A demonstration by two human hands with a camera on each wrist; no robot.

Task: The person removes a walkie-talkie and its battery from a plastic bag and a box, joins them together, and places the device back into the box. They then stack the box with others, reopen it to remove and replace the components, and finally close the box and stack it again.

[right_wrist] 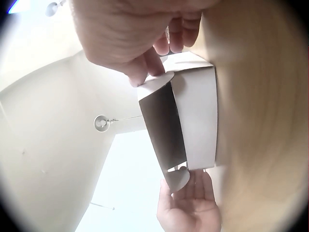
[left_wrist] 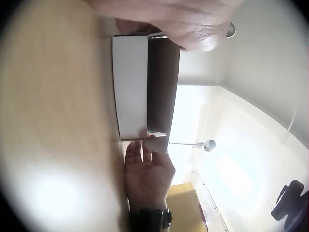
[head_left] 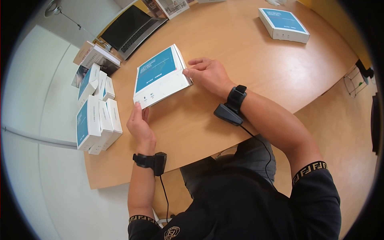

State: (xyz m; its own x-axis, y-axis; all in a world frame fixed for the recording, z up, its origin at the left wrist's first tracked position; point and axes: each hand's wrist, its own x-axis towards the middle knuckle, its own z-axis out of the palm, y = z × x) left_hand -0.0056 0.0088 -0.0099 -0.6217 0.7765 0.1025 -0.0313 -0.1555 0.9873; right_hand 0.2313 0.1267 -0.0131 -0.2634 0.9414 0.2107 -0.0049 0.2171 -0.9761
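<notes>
A blue-and-white box point(head_left: 155, 71) is on the table's left half, its lid slightly raised along the side facing the person. Between lid and white front wall point(left_wrist: 131, 87), the left wrist view shows a dark gap. At the box's left near corner, my left hand point(head_left: 141, 129) holds it between thumb and fingers, the fingers fairly straight. My right hand point(head_left: 210, 76) pinches the right corner of the lid by a rounded side tab point(right_wrist: 157, 84), its other fingers beside the box end. Another tab point(right_wrist: 178, 180) sticks out at the left hand's end.
Several similar boxes point(head_left: 105, 123) stand stacked at the table's left edge, with books point(head_left: 96, 60) behind them. An open laptop point(head_left: 130, 30) stands at the back left. One more blue-and-white box point(head_left: 283, 25) lies at the back right. Cables hang from both wrist cameras.
</notes>
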